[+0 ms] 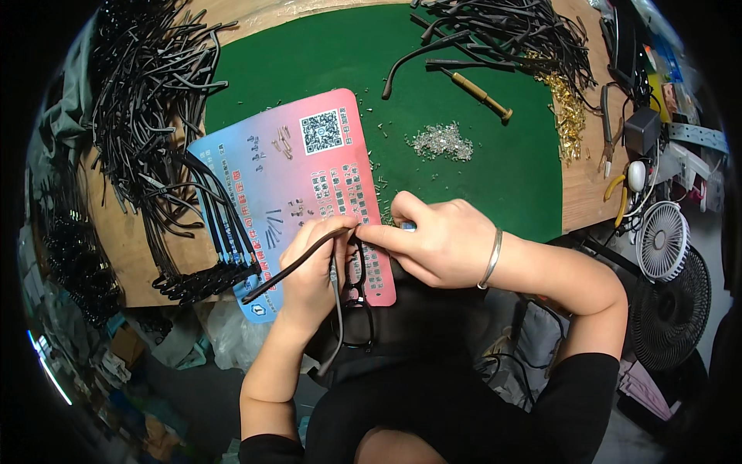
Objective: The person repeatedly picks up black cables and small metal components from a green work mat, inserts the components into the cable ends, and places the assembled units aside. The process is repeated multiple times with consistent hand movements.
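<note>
A green mat (309, 62) covers much of the wooden table (581, 197). Black temple arms (147, 100) heap at the left. A pink-and-blue printed mat (297, 185) lies below the hands. The left hand (313, 267) grasps a black eyeglass frame (356, 294) at the printed mat's near edge; the right hand (452, 243), fingertip against the frame, curls around a mostly hidden blue-and-white object (407, 226). Beyond lie a brass-coloured screwdriver (479, 94) and tiny clear pieces (442, 142).

Black with grey on glasses (357, 303); blue fading to pink on card (290, 182), checkered black-and-white on its code (321, 132); green on mat (495, 193); gold on parts (569, 117) at 2 o'clock.
</note>
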Motion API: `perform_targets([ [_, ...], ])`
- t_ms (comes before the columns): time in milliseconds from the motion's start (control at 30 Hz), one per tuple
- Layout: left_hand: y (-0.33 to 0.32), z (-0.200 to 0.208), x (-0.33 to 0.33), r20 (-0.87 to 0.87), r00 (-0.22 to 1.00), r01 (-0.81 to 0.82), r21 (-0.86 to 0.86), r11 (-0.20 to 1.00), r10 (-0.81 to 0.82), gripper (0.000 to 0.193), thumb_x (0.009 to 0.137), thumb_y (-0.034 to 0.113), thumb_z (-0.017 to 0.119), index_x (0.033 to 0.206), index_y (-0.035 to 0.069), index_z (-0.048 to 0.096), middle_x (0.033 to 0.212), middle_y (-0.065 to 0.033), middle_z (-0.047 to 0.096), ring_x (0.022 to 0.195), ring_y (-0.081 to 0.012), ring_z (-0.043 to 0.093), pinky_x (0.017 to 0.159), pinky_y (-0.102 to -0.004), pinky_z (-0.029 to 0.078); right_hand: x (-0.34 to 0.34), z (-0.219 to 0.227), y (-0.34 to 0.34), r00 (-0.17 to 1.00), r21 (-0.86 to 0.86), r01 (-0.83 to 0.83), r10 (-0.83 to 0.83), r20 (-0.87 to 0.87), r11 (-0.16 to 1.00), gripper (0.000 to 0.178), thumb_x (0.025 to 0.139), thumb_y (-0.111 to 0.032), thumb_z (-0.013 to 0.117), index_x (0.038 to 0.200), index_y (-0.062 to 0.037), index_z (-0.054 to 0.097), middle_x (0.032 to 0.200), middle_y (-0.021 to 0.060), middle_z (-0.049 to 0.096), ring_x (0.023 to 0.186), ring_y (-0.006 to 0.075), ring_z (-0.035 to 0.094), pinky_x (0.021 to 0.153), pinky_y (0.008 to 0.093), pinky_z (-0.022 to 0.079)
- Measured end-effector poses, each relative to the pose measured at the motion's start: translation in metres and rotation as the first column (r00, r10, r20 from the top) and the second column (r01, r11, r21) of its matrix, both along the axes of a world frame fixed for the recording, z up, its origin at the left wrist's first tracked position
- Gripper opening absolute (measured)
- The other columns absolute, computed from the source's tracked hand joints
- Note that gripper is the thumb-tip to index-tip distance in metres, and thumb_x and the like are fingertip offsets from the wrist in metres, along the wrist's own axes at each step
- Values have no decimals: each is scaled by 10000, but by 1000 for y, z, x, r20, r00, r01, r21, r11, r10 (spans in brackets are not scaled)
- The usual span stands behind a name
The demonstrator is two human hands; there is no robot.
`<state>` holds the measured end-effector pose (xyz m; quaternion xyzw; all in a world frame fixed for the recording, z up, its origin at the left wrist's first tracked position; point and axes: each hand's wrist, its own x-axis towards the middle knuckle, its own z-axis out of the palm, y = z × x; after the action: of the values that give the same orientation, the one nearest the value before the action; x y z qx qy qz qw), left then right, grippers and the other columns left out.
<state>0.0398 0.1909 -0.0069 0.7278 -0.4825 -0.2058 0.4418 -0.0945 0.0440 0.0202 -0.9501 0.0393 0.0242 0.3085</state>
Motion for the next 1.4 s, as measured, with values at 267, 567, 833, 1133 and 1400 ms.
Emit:
perform_targets([
  [267,-5,0,-3,86,992,-93,43,995,89,99,824,-21,568,910,18,598,677,-90,581,520,-186,589,495,-287,465,9,-7,-12,978,-198,-102,135,157,975,408,732,-144,598,1128,-63,542,733,72,467,465,177,531,384,310,437],
  [567,-2,-7,-3,128,990,-68,11,998,66,91,864,-33,532,932,-2,584,725,-73,580,529,-108,591,493,-238,463,13,-10,-13,984,-144,-117,135,116,983,335,756,-147,602,1068,-49,533,748,84,473,493,198,563,398,327,459],
  [833,-5,-2,-4,60,994,-92,36,995,89,88,874,-18,530,940,-10,587,737,-72,589,527,-103,582,496,-231,463,12,-9,-12,980,-195,-100,131,149,976,313,755,-154,596,1046,-50,545,756,76,483,494,181,561,395,309,454],
  [1133,-28,11,7,49,962,-264,-79,961,268,155,829,-48,587,984,-44,592,786,-124,611,653,-172,613,588,-267,488,-24,20,-8,972,55,231,-228,-51,971,377,803,-202,608,1128,-73,467,910,130,457,648,273,600,532,356,503],
  [1400,-2,24,17,-14,979,-205,-39,978,204,343,922,-2,436,1258,20,500,1124,-130,513,777,-124,582,685,-238,504,-40,19,-10,953,-94,303,-304,-2,948,376,751,-94,632,1123,-109,581,848,88,474,596,210,567,506,309,486],
])
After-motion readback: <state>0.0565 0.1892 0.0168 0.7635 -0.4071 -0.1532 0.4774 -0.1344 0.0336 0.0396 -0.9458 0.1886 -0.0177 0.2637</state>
